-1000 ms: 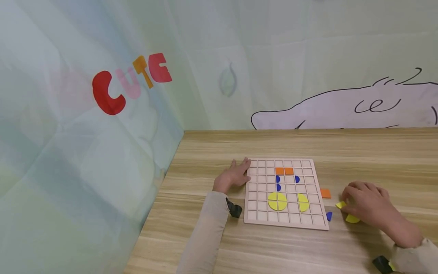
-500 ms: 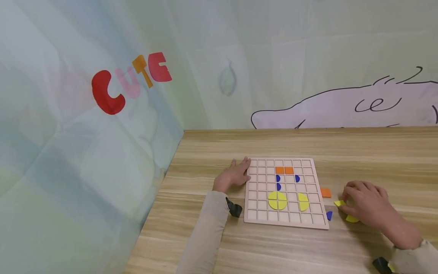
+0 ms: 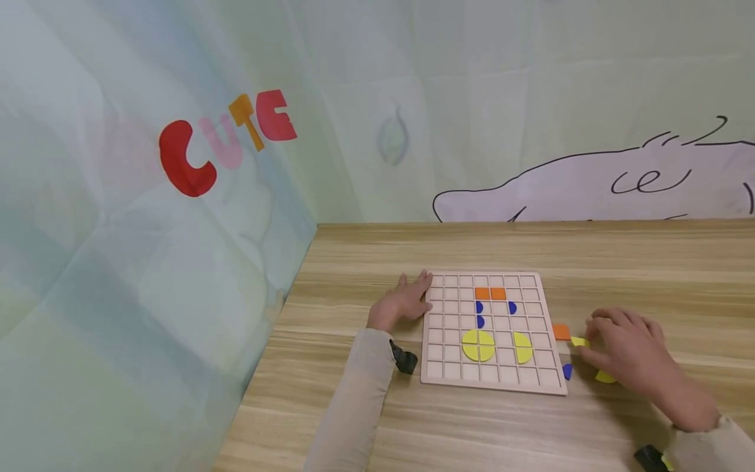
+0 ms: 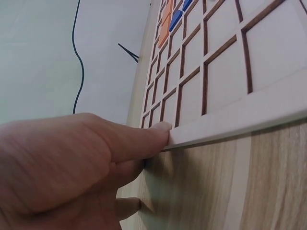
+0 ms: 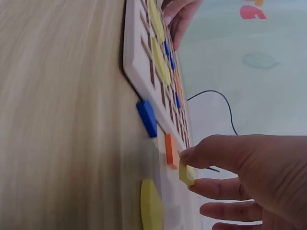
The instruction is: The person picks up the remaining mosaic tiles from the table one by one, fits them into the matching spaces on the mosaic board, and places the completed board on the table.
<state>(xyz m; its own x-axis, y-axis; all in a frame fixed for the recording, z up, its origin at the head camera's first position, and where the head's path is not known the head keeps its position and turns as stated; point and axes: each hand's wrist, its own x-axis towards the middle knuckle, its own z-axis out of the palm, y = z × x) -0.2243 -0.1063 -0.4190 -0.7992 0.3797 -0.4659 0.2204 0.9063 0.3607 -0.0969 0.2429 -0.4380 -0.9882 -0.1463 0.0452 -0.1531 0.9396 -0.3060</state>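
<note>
My left hand rests at the left side of a square wooden grid board. Its thumb touches the board's rim in the left wrist view, the other fingers stretched out. Off the board's right side, my right hand pinches a yellow quarter-circle tile between thumb and index finger, the other fingers loosely spread. Close by lie an orange square tile, a blue tile and another yellow tile, partly under the hand in the head view.
Set in the grid are two orange squares, several small blue half-round tiles, a full yellow circle and a yellow half circle. A wood-grain table carries everything, with a printed cloth backdrop behind and at left.
My right hand has shifted slightly left and away from me, bringing the yellow tile up beside the orange square. My left hand and the board have stayed put.
</note>
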